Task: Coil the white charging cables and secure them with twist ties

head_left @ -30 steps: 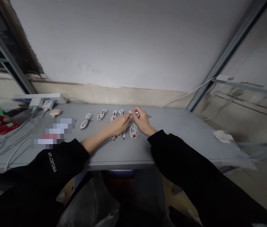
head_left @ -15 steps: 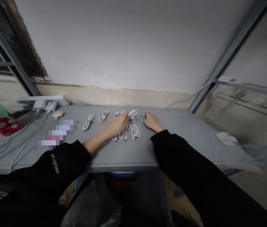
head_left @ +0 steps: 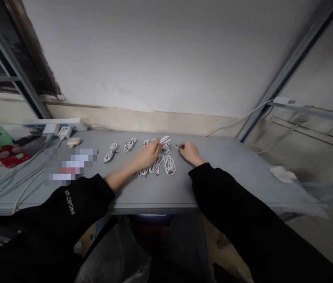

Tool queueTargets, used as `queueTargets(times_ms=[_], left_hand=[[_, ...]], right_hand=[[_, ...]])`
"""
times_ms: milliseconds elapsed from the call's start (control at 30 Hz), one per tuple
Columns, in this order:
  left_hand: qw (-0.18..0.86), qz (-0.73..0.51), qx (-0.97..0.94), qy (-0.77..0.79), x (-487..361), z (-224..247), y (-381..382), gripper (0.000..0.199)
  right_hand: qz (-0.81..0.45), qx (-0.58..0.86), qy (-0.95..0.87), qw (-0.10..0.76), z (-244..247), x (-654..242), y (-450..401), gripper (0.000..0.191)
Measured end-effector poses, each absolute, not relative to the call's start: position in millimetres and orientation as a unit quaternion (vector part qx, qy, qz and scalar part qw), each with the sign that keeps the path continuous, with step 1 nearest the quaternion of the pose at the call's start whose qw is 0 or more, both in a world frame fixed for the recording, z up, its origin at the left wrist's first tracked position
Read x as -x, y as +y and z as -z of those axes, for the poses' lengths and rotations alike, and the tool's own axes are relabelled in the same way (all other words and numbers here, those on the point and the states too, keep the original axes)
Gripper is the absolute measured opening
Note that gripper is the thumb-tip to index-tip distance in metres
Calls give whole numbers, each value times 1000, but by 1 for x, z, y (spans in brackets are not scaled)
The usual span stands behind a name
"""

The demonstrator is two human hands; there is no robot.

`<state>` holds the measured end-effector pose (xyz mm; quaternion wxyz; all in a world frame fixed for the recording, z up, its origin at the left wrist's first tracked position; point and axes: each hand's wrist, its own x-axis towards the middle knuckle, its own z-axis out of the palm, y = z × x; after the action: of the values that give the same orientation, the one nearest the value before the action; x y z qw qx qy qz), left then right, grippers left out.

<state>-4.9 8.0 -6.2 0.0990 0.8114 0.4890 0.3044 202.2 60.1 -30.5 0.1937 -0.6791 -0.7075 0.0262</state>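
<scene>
Pinching one white cable bundle (head_left: 165,139) in the left hand (head_left: 149,153), one black tie (head_left: 177,145) in the closed right hand (head_left: 190,152)! Counting eight more bundles (head_left: 111,153), three nearest the counter's (head_left: 160,192) front edge.

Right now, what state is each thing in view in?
Left hand, closed on a white cable.
White cable, coiled; tie hidden or absent.
Right hand, pinching a thin black tie.
Leftmost coiled cable, tied.
Second cable from left, coiled, tied.
Front right cable, coiled; no tie visible.
Power strip, two adapters plugged in.
</scene>
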Motion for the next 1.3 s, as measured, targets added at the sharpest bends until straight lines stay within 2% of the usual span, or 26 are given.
queueTargets(times_ms=[267,467,833,1300], left_hand=[[121,-334,-796,490,4,6,7,24],[198,-384,-755,493,5,6,12,21],[331,-451,-647,518,4,0,14,29],[320,-459,-641,526,7,5,19,37]], right_hand=[[-53,683,-692,227,29,-202,62,25],[-51,664,-697,266,28,-201,62,22],[-80,649,-676,340,18,-194,52,27],[-156,579,-624,501,21,-195,60,29]])
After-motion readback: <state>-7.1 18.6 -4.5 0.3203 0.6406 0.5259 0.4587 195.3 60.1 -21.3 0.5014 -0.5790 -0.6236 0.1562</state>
